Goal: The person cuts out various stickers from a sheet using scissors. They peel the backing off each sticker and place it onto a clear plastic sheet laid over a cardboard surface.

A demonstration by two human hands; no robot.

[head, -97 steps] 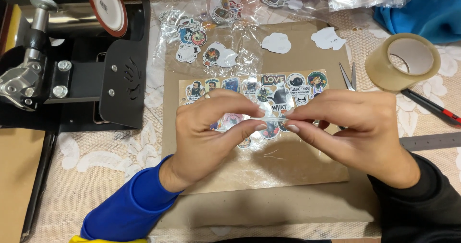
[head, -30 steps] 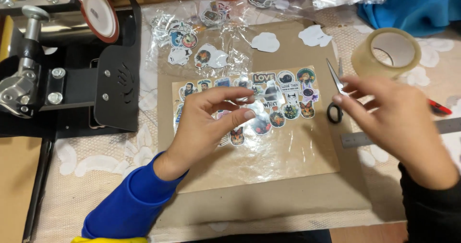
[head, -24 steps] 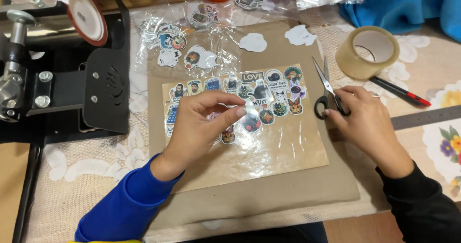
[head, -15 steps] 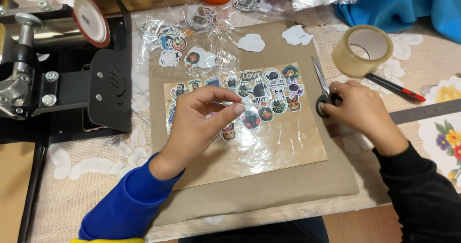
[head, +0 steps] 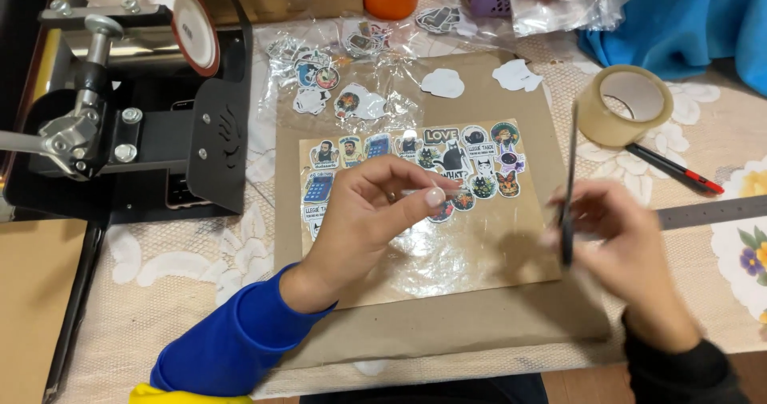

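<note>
Lifted now, scissors [head: 568, 184] stand upright, gripped in our right hand [head: 627, 244]; left hand [head: 375, 216] pinches a sticker [head: 442, 209] nearby—blurred blades could nick fingers.

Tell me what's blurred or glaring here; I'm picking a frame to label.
Head view: right hand and scissors smeared by motion blur; left hand, sticker sheet and tape roll sharp; glare patches on the clear film; soft shadow beside the scissors.

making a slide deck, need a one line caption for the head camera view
Left hand pinches the clear film over a sticker sheet on brown cardboard while the right hand lifts scissors.
</note>
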